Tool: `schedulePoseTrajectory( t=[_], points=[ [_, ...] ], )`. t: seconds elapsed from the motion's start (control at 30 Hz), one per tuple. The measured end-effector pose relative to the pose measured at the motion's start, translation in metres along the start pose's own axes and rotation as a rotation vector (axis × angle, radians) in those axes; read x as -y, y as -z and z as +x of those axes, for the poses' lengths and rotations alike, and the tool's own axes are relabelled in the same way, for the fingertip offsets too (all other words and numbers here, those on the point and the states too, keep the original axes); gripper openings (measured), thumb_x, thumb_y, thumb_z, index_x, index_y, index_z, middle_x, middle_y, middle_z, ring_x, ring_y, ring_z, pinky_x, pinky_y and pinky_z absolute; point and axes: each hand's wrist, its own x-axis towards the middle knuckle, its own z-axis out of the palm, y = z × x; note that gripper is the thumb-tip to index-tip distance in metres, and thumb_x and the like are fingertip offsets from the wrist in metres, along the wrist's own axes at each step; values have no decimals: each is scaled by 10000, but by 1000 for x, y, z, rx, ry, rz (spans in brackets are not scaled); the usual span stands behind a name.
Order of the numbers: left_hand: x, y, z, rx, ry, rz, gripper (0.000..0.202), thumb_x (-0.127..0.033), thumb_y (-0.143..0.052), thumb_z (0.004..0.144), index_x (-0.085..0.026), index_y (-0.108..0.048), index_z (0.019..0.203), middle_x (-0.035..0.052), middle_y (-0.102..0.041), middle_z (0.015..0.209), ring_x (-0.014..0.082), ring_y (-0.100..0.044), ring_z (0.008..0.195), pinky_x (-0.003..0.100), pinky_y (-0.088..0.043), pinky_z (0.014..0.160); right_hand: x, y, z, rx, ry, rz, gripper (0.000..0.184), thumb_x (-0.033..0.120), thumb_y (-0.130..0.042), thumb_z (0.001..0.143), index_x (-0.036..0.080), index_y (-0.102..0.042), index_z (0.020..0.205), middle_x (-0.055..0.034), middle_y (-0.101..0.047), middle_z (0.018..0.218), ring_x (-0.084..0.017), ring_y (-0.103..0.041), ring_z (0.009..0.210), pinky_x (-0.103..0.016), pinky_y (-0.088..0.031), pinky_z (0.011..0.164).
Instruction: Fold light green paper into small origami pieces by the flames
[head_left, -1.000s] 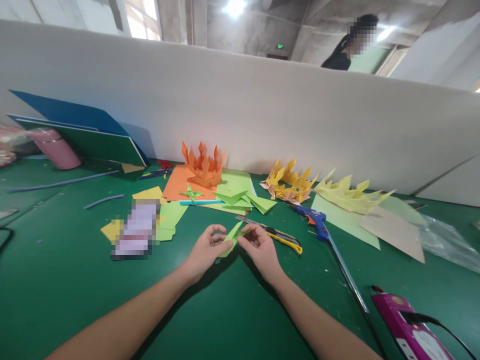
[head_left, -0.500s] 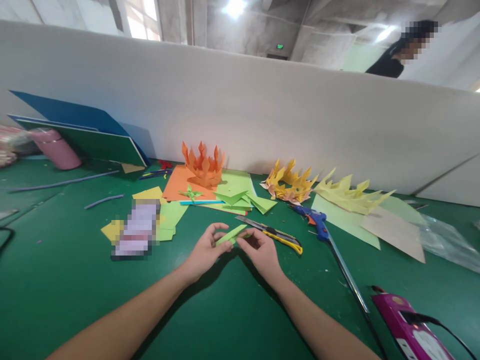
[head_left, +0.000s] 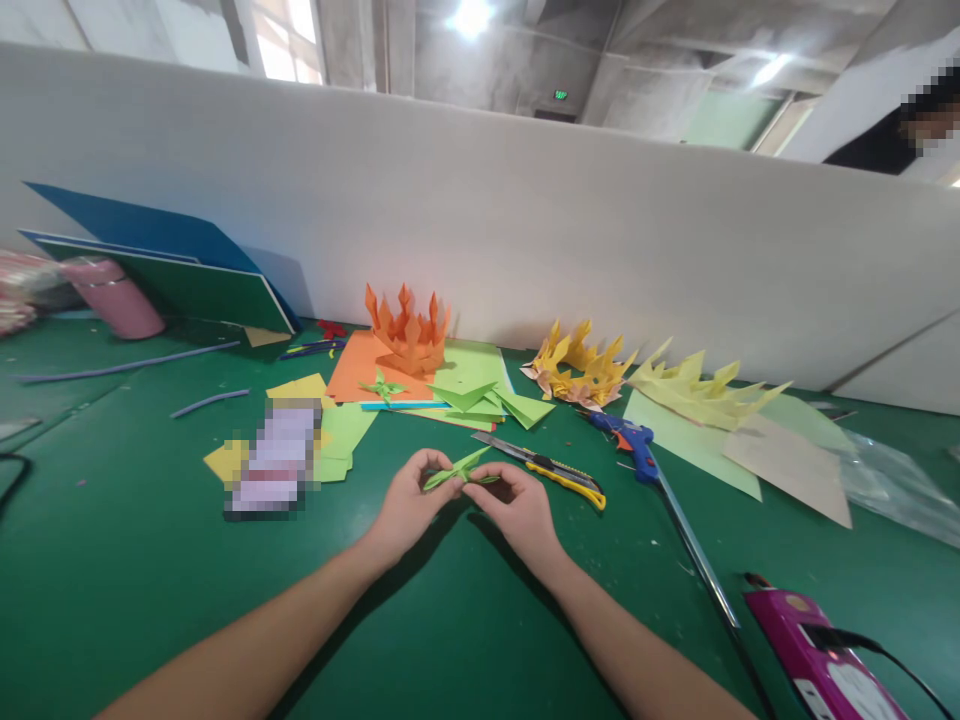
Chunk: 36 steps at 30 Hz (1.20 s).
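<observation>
Between my two hands is a small light-green folded paper piece [head_left: 466,466] with narrow points, held just above the green table. My left hand [head_left: 415,500] pinches its left side, thumb in front. From the right, my right hand [head_left: 519,505] grips it with thumb and fingertips. The fingers hide part of the folds. A similar green folded paper star [head_left: 384,386] lies on the orange sheet [head_left: 352,368] beyond. Close to my right hand is a yellow utility knife [head_left: 566,477] with its blade out. Loose green folded papers [head_left: 472,398] lie just past my hands.
An orange paper crown [head_left: 411,340], a golden one [head_left: 577,365] and a pale yellow one [head_left: 701,390] stand at the back. Right are a blue glue gun [head_left: 637,445] with a long glue stick and a magenta power strip [head_left: 821,650]. A phone [head_left: 276,455] lies left.
The green paper piece has turned in my fingers and now shows more spread points. My right fingers have shifted slightly on it. The person behind the partition has moved right.
</observation>
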Motion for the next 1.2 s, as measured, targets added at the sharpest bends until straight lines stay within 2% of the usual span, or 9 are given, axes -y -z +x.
schedulePoseTrajectory(
  t=[0.13,0.3,0.43,0.53,0.73,0.9,1.1,1.2],
  points=[
    [3,0,0,-6,-18,24,203,-254,-672,596,-172,-510,685,-55,-506,668,94,-496,647,207,-399,609,0,-1,-1,-22,1,-40,158,303,-684,633,165,-630,688,-34,-661,699,-163,-623,613,-289,-525,627],
    [0,0,-1,16,38,-21,223,-286,-701,578,-161,-558,696,-44,-546,649,90,-501,610,204,-386,582,-1,1,0,-32,8,-87,138,302,-644,666,165,-628,675,-34,-665,692,-161,-617,613,-277,-515,610],
    [-2,-1,-1,39,96,-81,261,-370,-692,598,-151,-623,722,-24,-586,621,96,-501,566,224,-405,580,-2,3,2,-48,38,-134,128,295,-608,690,167,-620,684,-28,-653,679,-159,-604,603,-271,-502,596],
    [-4,0,0,29,103,-78,257,-381,-685,614,-147,-661,719,0,-619,639,111,-529,599,234,-420,612,-2,6,4,-45,118,-204,100,266,-581,714,180,-610,672,-25,-633,696,-160,-590,645,-267,-488,606],
    [-6,2,1,66,118,-112,283,-303,-748,543,-162,-656,770,16,-663,736,122,-572,680,240,-442,669,-2,11,8,-37,302,-333,81,242,-573,730,197,-615,678,-55,-561,847,-190,-543,835,-282,-469,660],
    [-1,7,4,96,125,17,283,-322,-721,567,-146,-691,786,43,-690,754,137,-581,663,265,-448,675,-5,16,9,35,342,-404,84,199,-553,761,204,-601,693,-37,-541,814,-188,-530,814,-335,-436,761],
    [1,12,7,133,23,183,198,-281,-683,596,-172,-710,758,39,-712,735,169,-611,663,287,-464,672,-4,16,8,74,364,-447,93,166,-531,778,203,-583,711,-40,-530,827,-195,-528,833,-347,-419,786],
    [-3,14,7,137,-97,356,98,-234,-647,626,-216,-715,695,10,-713,696,177,-620,660,283,-460,676,-4,15,7,114,383,-484,100,170,-527,788,207,-589,720,-41,-537,828,-195,-531,825,-349,-415,783]
  ],
)
